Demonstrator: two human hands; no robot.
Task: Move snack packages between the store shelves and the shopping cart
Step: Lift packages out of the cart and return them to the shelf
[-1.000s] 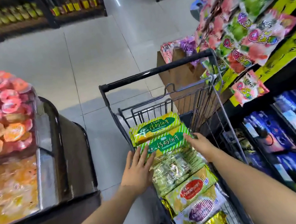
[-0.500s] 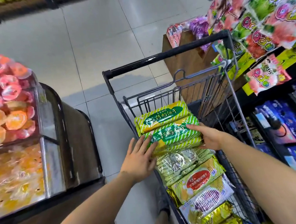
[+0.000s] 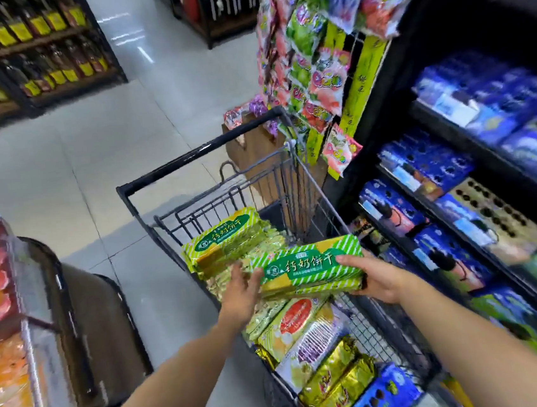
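Observation:
Both hands carry a long green-and-yellow striped biscuit package [image 3: 310, 267] above the wire shopping cart [image 3: 200, 150]. My right hand [image 3: 376, 278] grips its right end, thumb on top and fingers underneath. My left hand [image 3: 241, 289] supports its left end with straight fingers. A second identical package [image 3: 221, 238] lies at the cart's far end. Beneath the lifted one lie several other snack packs, among them gold ones [image 3: 337, 380] and a blue one [image 3: 379, 399].
Dark store shelves [image 3: 392, 97] on the right hold blue snack packages [image 3: 435, 159]. Bright candy bags [image 3: 311, 53] hang over the cart's far right corner. A bulk candy bin [image 3: 46, 326] stands at left. Bottle shelves [image 3: 30, 59] lie across the tiled aisle.
The striped package has come up out of the cart and shifted right toward the shelves, held by both hands. The view has swung up and to the right.

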